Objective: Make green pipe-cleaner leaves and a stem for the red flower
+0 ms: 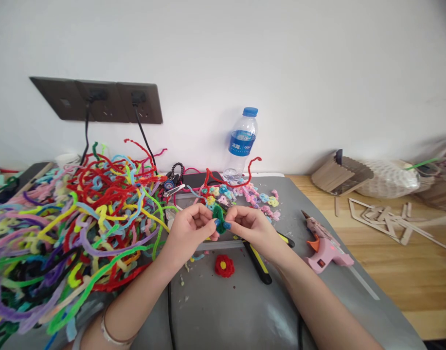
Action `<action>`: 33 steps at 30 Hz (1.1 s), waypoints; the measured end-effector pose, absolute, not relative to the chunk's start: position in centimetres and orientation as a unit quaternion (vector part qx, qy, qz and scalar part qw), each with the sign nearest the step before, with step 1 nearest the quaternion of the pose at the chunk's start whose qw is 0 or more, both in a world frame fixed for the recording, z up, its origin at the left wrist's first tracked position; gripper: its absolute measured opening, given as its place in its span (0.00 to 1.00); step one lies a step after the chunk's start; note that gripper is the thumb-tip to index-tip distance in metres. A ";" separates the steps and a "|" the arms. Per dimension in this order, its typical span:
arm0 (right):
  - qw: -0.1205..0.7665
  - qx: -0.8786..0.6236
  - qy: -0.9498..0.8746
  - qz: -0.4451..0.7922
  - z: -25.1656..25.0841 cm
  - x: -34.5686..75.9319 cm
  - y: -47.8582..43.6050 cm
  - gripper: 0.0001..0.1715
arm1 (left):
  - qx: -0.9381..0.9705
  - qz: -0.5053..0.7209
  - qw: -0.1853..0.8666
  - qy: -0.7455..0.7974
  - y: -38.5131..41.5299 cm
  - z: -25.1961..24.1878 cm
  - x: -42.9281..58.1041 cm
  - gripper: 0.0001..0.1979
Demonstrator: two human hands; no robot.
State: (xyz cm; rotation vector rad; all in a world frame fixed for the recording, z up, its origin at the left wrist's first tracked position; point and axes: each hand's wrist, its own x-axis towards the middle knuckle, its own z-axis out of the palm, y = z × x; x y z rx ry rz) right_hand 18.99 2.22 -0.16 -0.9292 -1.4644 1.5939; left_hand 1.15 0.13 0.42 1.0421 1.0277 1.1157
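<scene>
My left hand [189,229] and my right hand [249,226] meet above the grey mat [244,311], both pinched on a small green pipe-cleaner piece [218,217] held between the fingertips. Their fingers are curled closed around it. Just below the hands a finished red pipe-cleaner flower [224,266] with a yellow centre lies on the mat. A black and yellow pair of pliers [259,262] rests under my right wrist. A big tangled heap of coloured pipe cleaners [73,223] spreads to the left of my left arm.
A pink glue gun [325,248] lies right of my hands. Small pastel pipe-cleaner flowers [257,197] sit behind them, beside a water bottle [241,143] against the wall. Wooden sticks [386,221] and a stick fan [341,175] lie on the wooden table at right. Wall sockets [98,101] with cables are upper left.
</scene>
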 end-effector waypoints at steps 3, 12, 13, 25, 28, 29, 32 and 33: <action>0.378 -0.376 -0.577 0.618 -0.1 18.9 2.2 0.19 | 0.450 0.483 0.606 0.444 0.1 0.4 1.2 0.11; 0.378 -0.374 -0.581 0.616 -0.3 19.0 2.3 0.19 | 0.456 0.481 0.603 0.445 0.0 0.2 1.1 0.12; 0.377 -0.375 -0.583 0.615 -0.3 19.0 2.3 0.19 | 0.458 0.480 0.601 0.446 0.0 0.2 1.1 0.12; 0.379 -0.378 -0.575 0.618 -0.1 19.0 2.2 0.19 | 0.454 0.478 0.604 0.448 0.1 0.4 1.1 0.13; 0.379 -0.378 -0.576 0.618 -0.1 19.0 2.2 0.19 | 0.453 0.478 0.604 0.450 0.1 0.4 1.2 0.13; 0.378 -0.378 -0.577 0.618 -0.1 19.0 2.2 0.19 | 0.452 0.478 0.603 0.450 0.1 0.4 1.2 0.13; 0.376 -0.378 -0.577 0.619 -0.1 19.0 2.2 0.20 | 0.451 0.480 0.603 0.450 0.1 0.3 1.1 0.13; 0.377 -0.378 -0.576 0.619 -0.1 19.0 2.3 0.20 | 0.451 0.480 0.603 0.449 0.1 0.3 1.1 0.12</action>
